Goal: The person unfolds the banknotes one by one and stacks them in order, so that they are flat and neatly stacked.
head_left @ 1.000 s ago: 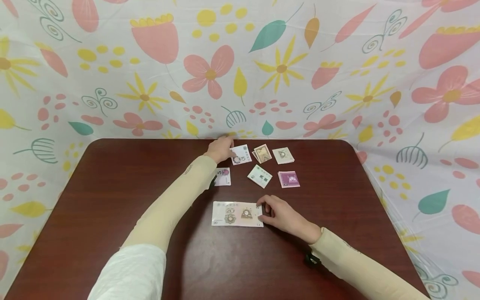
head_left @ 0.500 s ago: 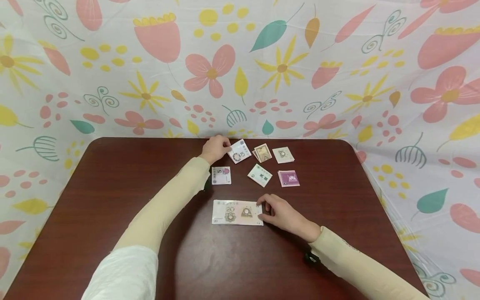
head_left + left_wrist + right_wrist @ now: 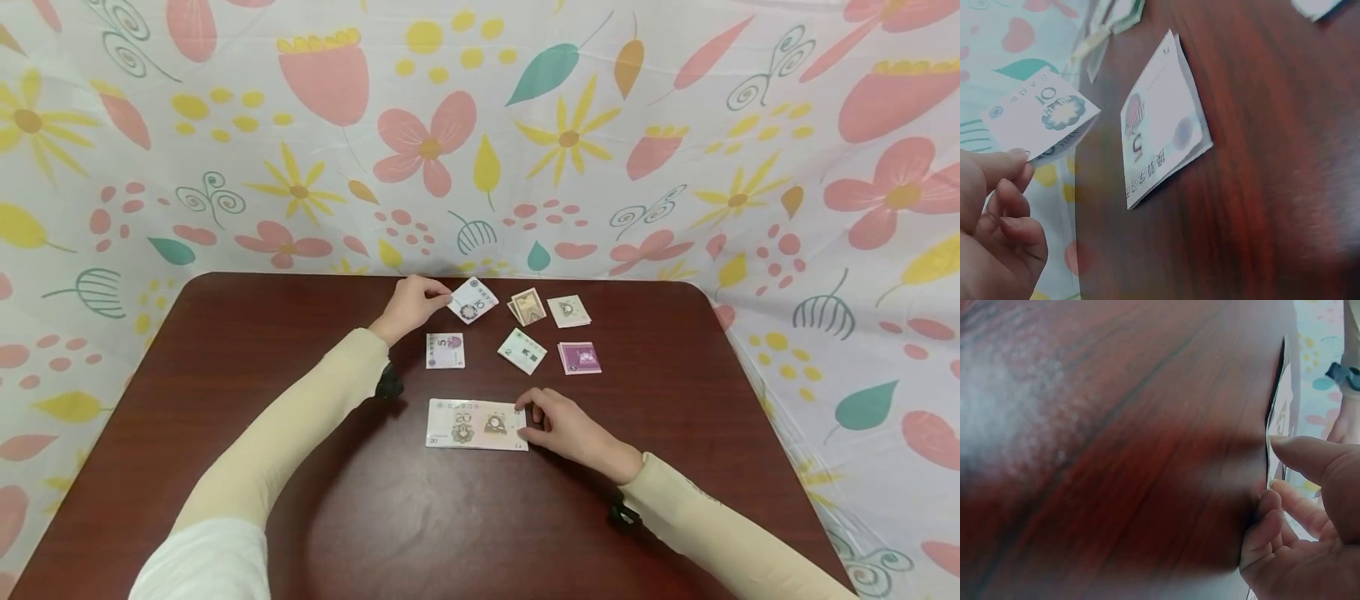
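Observation:
At the back of the table, my left hand [image 3: 408,308] pinches the corner of a folded 10 banknote [image 3: 473,302] between thumb and forefinger. The left wrist view shows that note [image 3: 1041,112] with its two halves slightly apart. Just in front of it lies a folded 5 banknote [image 3: 446,351], untouched. My right hand [image 3: 573,429] holds the right end of a flat 20 banknote [image 3: 450,425], with its thumb and forefinger at the edge. In the right wrist view the 20 note [image 3: 1281,403] is seen almost edge-on, its right end partly covered by the thumb.
Right of the 10 note lie a folded brown banknote [image 3: 528,307] and a folded pale one [image 3: 569,311]. Nearer are a green 2 banknote [image 3: 521,351] and a purple folded banknote [image 3: 580,357]. A patterned cloth [image 3: 480,167] hangs along the table's back edge.
My left hand has shifted left, away from over the 5 note, which now shows whole. The 10 note has turned to a diamond angle. My right hand has stayed on the 20 note.

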Demonstrator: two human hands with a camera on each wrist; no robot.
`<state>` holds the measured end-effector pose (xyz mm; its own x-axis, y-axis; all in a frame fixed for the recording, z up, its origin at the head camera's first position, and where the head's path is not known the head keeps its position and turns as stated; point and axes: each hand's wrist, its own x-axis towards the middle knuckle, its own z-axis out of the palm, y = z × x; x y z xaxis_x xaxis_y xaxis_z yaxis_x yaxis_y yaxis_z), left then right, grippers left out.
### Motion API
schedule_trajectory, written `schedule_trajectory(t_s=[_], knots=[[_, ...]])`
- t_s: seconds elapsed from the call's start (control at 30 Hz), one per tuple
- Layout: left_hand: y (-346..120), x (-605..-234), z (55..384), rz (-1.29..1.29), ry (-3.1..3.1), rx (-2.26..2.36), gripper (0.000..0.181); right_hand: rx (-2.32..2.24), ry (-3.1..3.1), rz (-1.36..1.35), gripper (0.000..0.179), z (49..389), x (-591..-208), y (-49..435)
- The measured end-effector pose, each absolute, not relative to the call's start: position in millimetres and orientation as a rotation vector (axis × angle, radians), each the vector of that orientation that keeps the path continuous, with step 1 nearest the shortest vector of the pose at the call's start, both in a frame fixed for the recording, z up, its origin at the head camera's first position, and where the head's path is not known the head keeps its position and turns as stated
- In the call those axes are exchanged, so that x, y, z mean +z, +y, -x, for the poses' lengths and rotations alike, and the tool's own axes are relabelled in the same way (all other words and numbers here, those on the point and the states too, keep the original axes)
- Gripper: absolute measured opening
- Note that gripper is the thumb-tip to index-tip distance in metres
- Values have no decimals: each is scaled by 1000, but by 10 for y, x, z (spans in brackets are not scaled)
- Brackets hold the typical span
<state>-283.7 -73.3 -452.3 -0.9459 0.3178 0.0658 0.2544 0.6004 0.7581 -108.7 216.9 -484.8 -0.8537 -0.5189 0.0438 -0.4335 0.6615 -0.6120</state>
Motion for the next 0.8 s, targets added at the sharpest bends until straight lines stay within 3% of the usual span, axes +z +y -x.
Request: schedule_trajectory(t_s=[0.57, 0.8], knots=[[-910, -4483, 2185, -637, 2666, 1531, 16, -949, 2744, 785, 32, 1084, -4841, 2170], [-933, -4502, 1972, -674, 2529, 1617, 45, -955, 2744, 790, 32, 1077, -4842, 2174]])
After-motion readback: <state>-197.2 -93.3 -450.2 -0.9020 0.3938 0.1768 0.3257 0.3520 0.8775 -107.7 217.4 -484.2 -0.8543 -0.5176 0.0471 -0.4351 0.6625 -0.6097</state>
